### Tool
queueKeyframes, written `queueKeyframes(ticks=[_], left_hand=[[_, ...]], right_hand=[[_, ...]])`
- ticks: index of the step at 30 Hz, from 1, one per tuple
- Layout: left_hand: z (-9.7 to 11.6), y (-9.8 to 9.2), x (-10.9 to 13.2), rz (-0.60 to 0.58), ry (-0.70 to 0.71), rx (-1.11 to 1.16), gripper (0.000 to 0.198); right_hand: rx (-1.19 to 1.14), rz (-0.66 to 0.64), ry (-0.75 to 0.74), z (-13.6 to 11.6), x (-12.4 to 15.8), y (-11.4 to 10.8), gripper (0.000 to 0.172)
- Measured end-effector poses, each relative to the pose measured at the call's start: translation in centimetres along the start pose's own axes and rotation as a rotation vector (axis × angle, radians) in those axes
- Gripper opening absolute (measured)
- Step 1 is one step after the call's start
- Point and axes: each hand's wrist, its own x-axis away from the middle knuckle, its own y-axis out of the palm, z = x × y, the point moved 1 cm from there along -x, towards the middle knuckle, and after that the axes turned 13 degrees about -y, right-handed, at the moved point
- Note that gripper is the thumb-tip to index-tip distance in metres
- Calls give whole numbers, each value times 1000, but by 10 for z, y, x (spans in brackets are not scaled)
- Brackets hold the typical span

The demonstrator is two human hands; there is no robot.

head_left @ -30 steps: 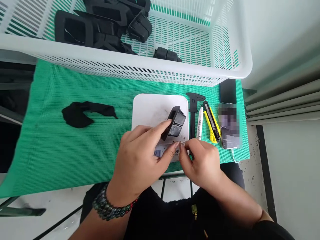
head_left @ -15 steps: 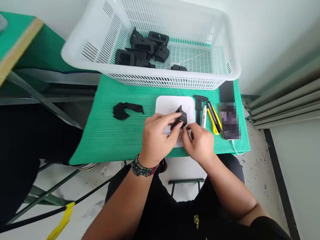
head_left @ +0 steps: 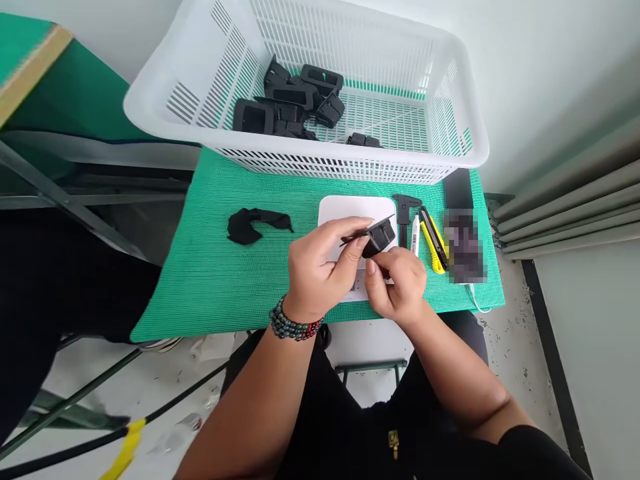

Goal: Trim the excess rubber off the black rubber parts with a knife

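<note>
Above a white scale-like device [head_left: 333, 208], my left hand [head_left: 325, 263] pinches a black plastic part [head_left: 380, 237] between thumb and fingers. The part is tilted, its flat flange towards my left hand and its boxy side to the right. My right hand [head_left: 397, 280] is closed just below the part, fingers curled against its lower edge; what they grip is too small to tell. To the left, a crumpled black piece [head_left: 245, 225] lies on the green mat [head_left: 225, 280].
A white basket [head_left: 310, 157] with several black parts [head_left: 293, 97] stands at the back. Right of the device are a black caliper [head_left: 404, 213], a white marker [head_left: 415, 235], a yellow cutter [head_left: 434, 240] and a phone [head_left: 465, 247] with a cable.
The black part has turned in my left hand, showing its boxy side to the right. My right hand stays close beneath it. The whole view has shifted slightly.
</note>
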Motion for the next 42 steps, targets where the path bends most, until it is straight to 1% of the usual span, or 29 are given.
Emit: queueKeyframes(ticks=[2,5,7,9,13,15,18,20,21,24,26,30,33,42], left_hand=[[-2,-1,0,7,-12,10,22],[-4,0,0,2,-21,40,22],[-5,1,0,19,4,75,20],[-6,1,1,39,32,112,19],[-7,1,4,43,0,101,22],[-5,0,5,69,-4,72,20],[-1,0,6,102,19,60,20],[1,2,6,94,26,66,20],[2,2,6,86,32,74,21],[2,5,4,77,88,128,22],[2,6,3,67,109,147,21],[1,7,2,34,87,151,20],[2,7,3,27,101,148,21],[2,9,2,78,100,148,19]], right_hand=[[0,62,-7,-2,-4,1,20],[-10,263,-3,-6,-14,-2,20],[-60,393,-29,-8,-21,-4,13],[-95,443,-57,-10,-26,-6,7],[-105,466,-65,-10,-27,-7,7],[-101,463,-53,-10,-25,-6,7],[-39,380,2,-10,-22,-5,15],[-5,349,16,-11,-22,-5,17],[-11,367,3,-11,-22,-5,16],[-75,482,-63,-10,-23,-5,10],[-115,523,-85,-9,-24,-4,9],[-130,514,-90,-8,-24,-4,10],[-136,509,-84,-9,-23,-5,10],[-155,487,-84,-17,-22,-4,13]])
